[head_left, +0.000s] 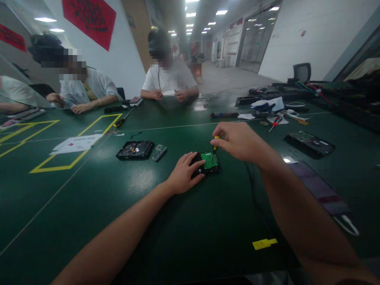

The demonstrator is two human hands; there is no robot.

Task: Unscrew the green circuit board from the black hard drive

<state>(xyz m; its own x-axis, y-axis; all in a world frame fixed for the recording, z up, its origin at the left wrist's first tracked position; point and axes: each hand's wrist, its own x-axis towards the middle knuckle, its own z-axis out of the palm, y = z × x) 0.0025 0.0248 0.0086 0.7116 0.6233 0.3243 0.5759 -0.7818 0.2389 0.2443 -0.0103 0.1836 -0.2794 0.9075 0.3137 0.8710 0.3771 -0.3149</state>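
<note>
A black hard drive [208,164] with a green circuit board on top lies on the dark green table [118,206] in front of me. My left hand [184,173] rests on the drive's left side, fingers curled against it, pinning it down. My right hand [237,140] hovers just above and to the right, pinched round a small screwdriver with a yellow handle [216,143] that stands upright with its tip down on the circuit board.
An opened hard drive [135,150] and a loose circuit board [159,152] lie to the left. Another drive [309,143] lies to the right, a phone [319,188] nearer. Tools and papers [276,114] clutter the far right. Two people sit across the table. A yellow tag [264,243] lies near me.
</note>
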